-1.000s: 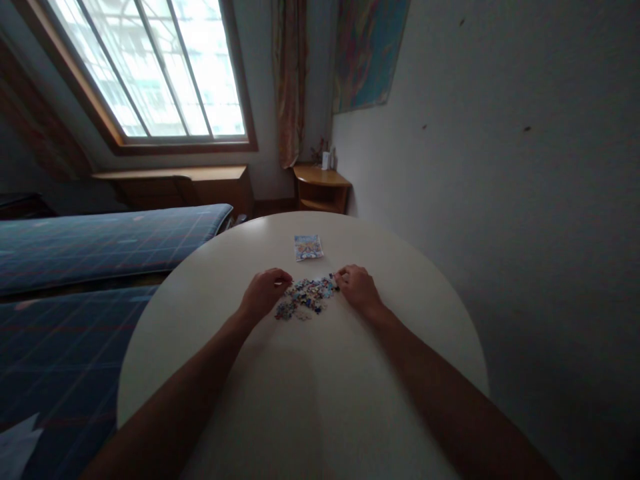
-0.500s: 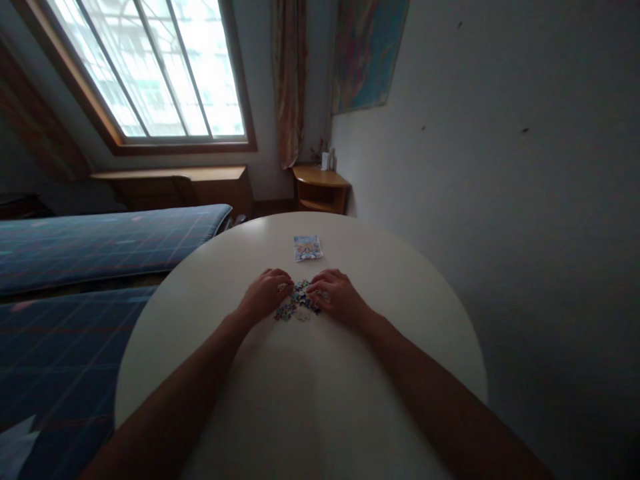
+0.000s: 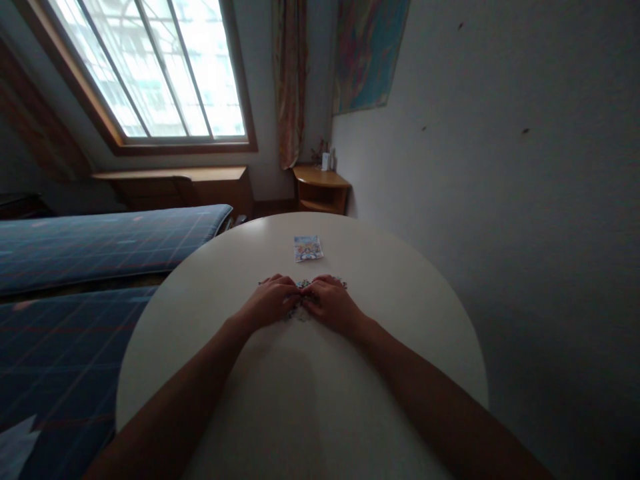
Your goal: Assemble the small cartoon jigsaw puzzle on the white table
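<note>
A pile of small, many-coloured pieces that look like jigsaw puzzle pieces (image 3: 303, 284) lies on the round white table (image 3: 300, 387). My left hand (image 3: 274, 299) rests palm down over the left side of the pile, fingers stretched and slightly bent. Over the right side lies my right hand (image 3: 327, 300), also palm down with its fingers extended. The fingertips of both hands nearly meet in the middle and cover most of the pieces. A few pieces show beyond the fingers and below the hands. Neither hand visibly grips a piece.
A small printed picture sheet (image 3: 308, 248) lies on the table past the hands. To the left stands a bed with a blue plaid mattress (image 3: 115, 237). A wooden corner shelf (image 3: 320, 177) stands behind the table, and a wall (image 3: 525, 233) runs along the right.
Both hands have moved inward and slightly nearer to me, covering more of the pile. Some pieces now show beyond the outer sides of the hands. The picture sheet stays put.
</note>
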Tool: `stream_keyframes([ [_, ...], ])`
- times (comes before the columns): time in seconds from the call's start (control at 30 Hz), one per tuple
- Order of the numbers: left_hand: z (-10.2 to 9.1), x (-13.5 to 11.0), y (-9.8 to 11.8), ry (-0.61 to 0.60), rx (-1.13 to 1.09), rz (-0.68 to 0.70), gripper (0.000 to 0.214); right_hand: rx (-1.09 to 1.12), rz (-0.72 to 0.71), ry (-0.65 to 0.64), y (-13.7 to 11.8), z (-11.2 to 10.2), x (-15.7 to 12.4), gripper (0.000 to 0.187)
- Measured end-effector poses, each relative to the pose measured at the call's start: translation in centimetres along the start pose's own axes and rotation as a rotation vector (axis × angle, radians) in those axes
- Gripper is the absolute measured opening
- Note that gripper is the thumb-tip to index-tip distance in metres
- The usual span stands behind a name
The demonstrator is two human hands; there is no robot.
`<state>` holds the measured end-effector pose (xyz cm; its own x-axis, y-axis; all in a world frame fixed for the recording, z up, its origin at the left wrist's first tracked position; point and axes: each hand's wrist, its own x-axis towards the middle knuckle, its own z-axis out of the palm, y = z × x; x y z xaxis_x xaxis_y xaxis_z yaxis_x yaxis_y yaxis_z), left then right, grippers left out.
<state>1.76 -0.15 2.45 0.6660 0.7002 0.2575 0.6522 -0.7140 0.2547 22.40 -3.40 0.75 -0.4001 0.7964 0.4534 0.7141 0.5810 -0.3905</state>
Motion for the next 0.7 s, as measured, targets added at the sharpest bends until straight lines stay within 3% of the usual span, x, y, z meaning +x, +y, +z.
stream_keyframes([
  [0.2, -0.2, -0.2, 0.6, -0.004, 0.025, 0.033, 0.023, 0.115, 0.116, 0.055, -0.2, 0.2, 0.4, 0.019],
  [0.5, 0.2, -0.2, 0.4, 0.008, 0.042, 0.046, 0.024, 0.19, 0.11, 0.07, 0.1, 0.0, 0.3, 0.032],
  [0.7, 0.0, -0.3, 0.6, 0.022, 0.051, 0.032, 0.023, 0.177, 0.121, 0.059, 0.9, -1.6, 0.2, 0.038],
])
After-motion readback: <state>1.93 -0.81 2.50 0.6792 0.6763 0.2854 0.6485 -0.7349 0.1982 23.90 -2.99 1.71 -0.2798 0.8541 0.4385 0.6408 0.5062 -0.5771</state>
